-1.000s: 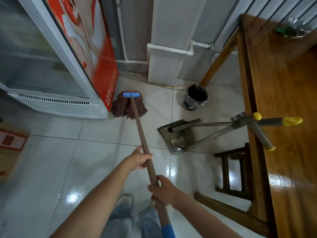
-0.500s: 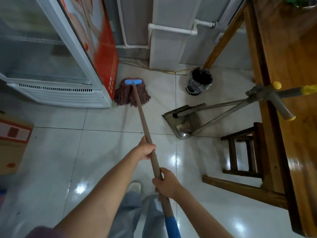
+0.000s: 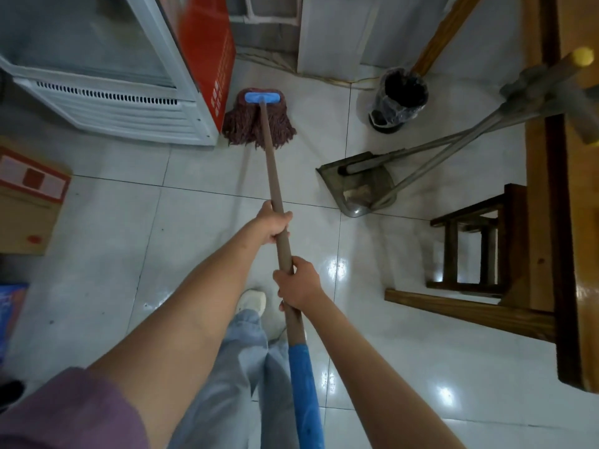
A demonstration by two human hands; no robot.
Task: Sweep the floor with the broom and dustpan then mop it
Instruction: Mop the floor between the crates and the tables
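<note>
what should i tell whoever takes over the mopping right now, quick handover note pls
Left hand grips the mop handle further down; right hand grips it nearer the blue end.
Mop head is on the tile beside the fridge corner.
Broom and dustpan are parked, leaning on the table, some debris in the pan, so sweeping looks finished.
Bin stands against the wall.
Left: mop the rest of the floor; I can't tell how much is already mopped.

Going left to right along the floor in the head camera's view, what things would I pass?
Cardboard box → fridge → mop head → dustpan → bin → wooden stool.
</note>
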